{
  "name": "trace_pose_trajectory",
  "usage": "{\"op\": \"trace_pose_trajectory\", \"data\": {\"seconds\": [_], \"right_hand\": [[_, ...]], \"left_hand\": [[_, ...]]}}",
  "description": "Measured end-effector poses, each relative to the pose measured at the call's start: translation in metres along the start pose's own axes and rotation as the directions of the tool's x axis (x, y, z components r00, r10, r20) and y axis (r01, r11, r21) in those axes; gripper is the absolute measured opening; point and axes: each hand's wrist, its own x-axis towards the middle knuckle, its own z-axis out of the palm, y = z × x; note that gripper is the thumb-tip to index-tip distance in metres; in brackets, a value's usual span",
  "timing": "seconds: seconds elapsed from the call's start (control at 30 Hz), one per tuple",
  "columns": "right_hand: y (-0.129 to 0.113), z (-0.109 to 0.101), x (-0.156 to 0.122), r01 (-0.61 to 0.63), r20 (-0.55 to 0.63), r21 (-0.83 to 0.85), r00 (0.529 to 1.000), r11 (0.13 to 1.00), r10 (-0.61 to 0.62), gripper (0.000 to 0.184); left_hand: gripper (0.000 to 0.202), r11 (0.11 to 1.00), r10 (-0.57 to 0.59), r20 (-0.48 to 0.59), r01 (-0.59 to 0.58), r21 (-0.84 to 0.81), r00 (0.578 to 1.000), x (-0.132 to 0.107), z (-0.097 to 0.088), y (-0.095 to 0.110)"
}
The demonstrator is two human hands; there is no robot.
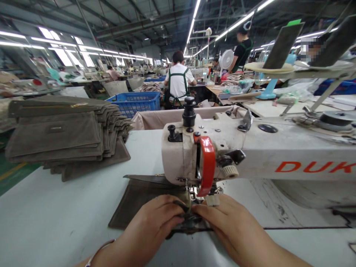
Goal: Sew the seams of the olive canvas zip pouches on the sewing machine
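Note:
A dark grey-brown fabric piece (139,198) lies flat under the needle end of a white sewing machine (178,155). My left hand (157,218) is closed on its near edge, thumb and fingers pinching a folded dark strip just left of the presser foot (192,193). From the other side, my right hand (225,213) reaches in with its fingertips closed at the same edge, close to the needle. The exact grip of the right fingers is partly hidden by the machine's parts. An orange-red guard (207,165) stands above the right fingers.
A tall stack of matching fabric pieces (61,129) sits on the table (80,209) at left. Behind are a blue crate (139,102) and a pale cloth-lined bin (155,118). A person in a white shirt (178,79) sits ahead. Thread cones (282,46) stand upper right.

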Motion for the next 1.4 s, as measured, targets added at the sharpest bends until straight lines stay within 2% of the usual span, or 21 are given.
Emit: {"op": "trace_pose_trajectory", "data": {"seconds": [0.27,0.4,0.57,0.67,0.73,0.8,0.9,0.97,1.07,1.13,1.23,1.33,1.4], "right_hand": [[-0.004,0.002,0.005,0.042,-0.045,-0.062,0.998,0.997,-0.045,0.033],[-0.007,0.003,0.004,0.014,-0.029,-0.073,0.999,0.997,-0.017,0.033],[-0.005,0.0,0.005,0.013,-0.017,0.135,1.0,0.991,-0.011,0.032],[-0.004,-0.005,0.005,-0.017,0.017,0.175,1.0,0.984,0.014,0.031],[0.0,-0.011,0.0,-0.036,0.045,0.113,0.999,0.993,0.031,0.032],[0.008,-0.02,-0.014,-0.097,0.042,-0.036,0.994,0.995,0.099,0.034],[0.024,-0.035,-0.042,-0.21,0.002,-0.294,0.975,0.932,0.22,0.031],[0.027,-0.042,-0.055,-0.209,-0.021,-0.401,0.975,0.892,0.219,0.027],[0.012,-0.041,-0.052,-0.121,-0.06,-0.409,0.993,0.905,0.105,0.029],[-0.003,-0.03,-0.04,0.008,-0.01,-0.299,1.0,0.954,-0.012,0.031],[-0.015,-0.005,-0.023,0.196,0.039,-0.145,0.98,0.97,-0.193,0.03],[-0.013,0.016,-0.018,0.224,-0.004,-0.109,0.974,0.968,-0.226,0.026],[-0.01,0.022,-0.019,0.217,-0.037,-0.115,0.974,0.969,-0.222,0.025]], "left_hand": [[0.022,0.998,0.052,-0.026,-0.051,0.023,0.998,0.001,0.001,0.001],[0.024,0.996,0.058,-0.023,-0.056,0.068,0.998,0.001,0.002,0.003],[0.021,0.994,0.097,-0.058,-0.094,0.048,0.994,0.0,0.002,0.0],[0.022,0.991,0.12,-0.069,-0.116,0.062,0.99,-0.002,0.004,-0.003],[0.022,0.986,0.145,-0.079,-0.138,0.089,0.986,-0.003,0.006,-0.004],[0.019,0.979,0.178,-0.094,-0.167,0.119,0.979,-0.004,0.007,-0.002],[0.011,0.959,0.231,-0.091,-0.211,0.188,0.969,-0.005,0.006,0.007],[0.007,0.945,0.251,-0.066,-0.23,0.232,0.966,-0.006,0.005,0.013],[0.011,0.934,0.244,-0.062,-0.217,0.283,0.968,-0.01,0.008,0.015],[0.015,0.907,0.278,-0.053,-0.245,0.342,0.959,-0.013,0.012,0.01],[0.027,0.837,0.365,0.055,-0.354,0.418,0.929,-0.016,0.016,0.001],[0.029,0.8,0.416,0.092,-0.412,0.435,0.905,-0.015,0.016,0.0],[0.029,0.796,0.425,0.095,-0.421,0.436,0.9,-0.013,0.015,0.004]]}}
